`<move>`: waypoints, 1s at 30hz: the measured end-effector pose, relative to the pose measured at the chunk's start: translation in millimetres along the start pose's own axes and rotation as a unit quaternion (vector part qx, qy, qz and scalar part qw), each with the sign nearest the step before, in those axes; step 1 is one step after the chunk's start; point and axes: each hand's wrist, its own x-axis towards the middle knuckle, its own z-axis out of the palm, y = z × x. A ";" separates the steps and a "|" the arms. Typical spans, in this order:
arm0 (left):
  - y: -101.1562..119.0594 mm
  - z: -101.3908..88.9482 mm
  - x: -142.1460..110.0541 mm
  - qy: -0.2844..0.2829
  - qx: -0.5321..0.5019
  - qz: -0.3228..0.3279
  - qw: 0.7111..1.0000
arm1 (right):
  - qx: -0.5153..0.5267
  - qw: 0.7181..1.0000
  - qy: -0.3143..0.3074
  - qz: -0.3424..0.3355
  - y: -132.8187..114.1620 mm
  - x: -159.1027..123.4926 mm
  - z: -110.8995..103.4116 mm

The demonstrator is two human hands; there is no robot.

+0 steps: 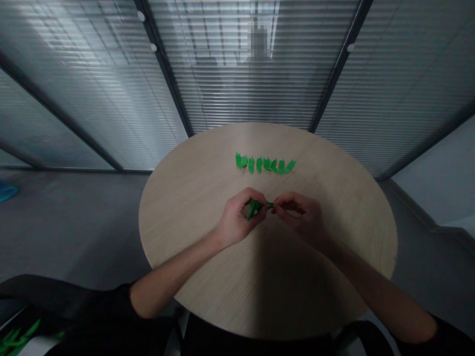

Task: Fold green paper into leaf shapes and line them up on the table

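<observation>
My left hand (pixel 239 215) is closed around a small green leaf-like piece (pixel 253 207), which shows between thumb and index finger. The thin end of that piece runs to the right, where the fingertips of my right hand (pixel 302 215) pinch it. Both hands are just above the middle of the round table, their fingertips almost touching. Beyond them lies a row of several similar green leaf-like pieces (pixel 265 164), side by side. Whether the held piece is paper, plastic or a real leaf I cannot tell.
The round wooden table (pixel 178 198) stands against glass panels with blinds (pixel 260 99). More green pieces (pixel 22 338) lie beside something white at the lower left. A blue object (pixel 6 191) is on the floor at far left. A dark chair part (pixel 44 291) is at my left.
</observation>
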 end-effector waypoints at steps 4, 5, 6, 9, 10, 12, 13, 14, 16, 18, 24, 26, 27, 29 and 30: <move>0.5 1.0 -0.3 -0.001 -0.025 -0.022 0.999 | 0.049 0.998 0.000 0.046 0.6 -0.1 1.1; 1.0 1.1 0.0 0.002 -0.029 -0.031 0.999 | 0.063 0.997 0.001 0.051 0.7 0.0 0.9; 1.4 1.1 0.3 0.006 -0.032 -0.040 0.999 | 0.076 0.996 0.001 0.051 0.6 0.1 0.3; 2.3 1.1 1.0 0.023 -0.032 -0.065 0.997 | 0.099 0.994 -0.009 0.042 0.0 0.3 -2.6; 2.2 1.1 1.1 0.027 -0.032 -0.070 0.997 | 0.102 0.994 -0.015 0.041 -0.2 0.3 -3.5; 1.6 1.2 1.0 0.028 -0.035 -0.076 0.996 | 0.102 0.993 -0.028 0.046 -0.7 0.3 -4.4; 1.1 1.2 1.0 0.025 -0.038 -0.078 0.996 | 0.099 0.993 -0.034 0.052 -0.8 0.3 -4.3; 0.7 1.2 0.9 0.022 -0.041 -0.080 0.996 | 0.095 0.993 -0.037 0.060 -0.8 0.4 -3.8; 0.3 1.3 0.8 0.019 -0.042 -0.083 0.996 | 0.088 0.992 -0.037 0.077 -0.5 0.5 -2.2; 0.6 1.4 0.9 0.016 -0.041 -0.083 0.996 | 0.088 0.992 -0.027 0.087 0.4 0.6 -0.6; 3.7 1.9 1.8 0.015 -0.045 -0.094 0.994 | 0.111 0.989 -0.025 0.093 4.1 0.9 0.2; 4.4 2.0 2.1 0.017 -0.044 -0.098 0.994 | 0.108 0.989 -0.025 0.093 4.8 1.1 -0.3; 4.6 2.0 2.2 0.018 -0.045 -0.098 0.994 | 0.106 0.990 -0.026 0.094 4.9 1.3 -0.5; 4.7 1.9 2.5 0.020 -0.046 -0.100 0.994 | 0.104 0.989 -0.026 0.097 4.6 1.6 -0.5; 4.6 1.9 2.6 0.019 -0.044 -0.102 0.994 | 0.105 0.989 -0.029 0.099 4.2 1.7 -0.4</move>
